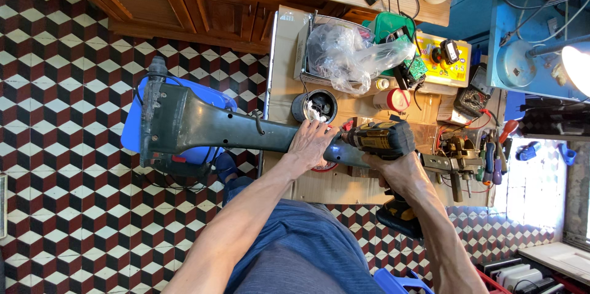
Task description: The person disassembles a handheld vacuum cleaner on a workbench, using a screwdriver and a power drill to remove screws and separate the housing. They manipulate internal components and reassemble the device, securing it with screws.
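My left hand (pixel 312 141) presses flat, fingers spread, on the long dark-green plastic housing (pixel 203 127); my right hand (pixel 393 168) grips the yellow-black cordless drill (pixel 384 140), its bit hidden mid-frame.

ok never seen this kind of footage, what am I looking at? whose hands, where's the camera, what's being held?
There is one picture, taken by a camera worn on a person's head, looking down at their own arms and lap. No robot is involved, just two bare hands.

The left hand rests flat on a long dark green machine housing, which lies across the edge of a wooden workbench and sticks out over a blue plastic stool on the checkered tile floor.

The right hand grips a yellow and black cordless drill, its nose pointed at the housing close to the left hand.

On the bench lie a crumpled clear plastic bag, a small dark round can, a metal vise, a multimeter and several screwdrivers.
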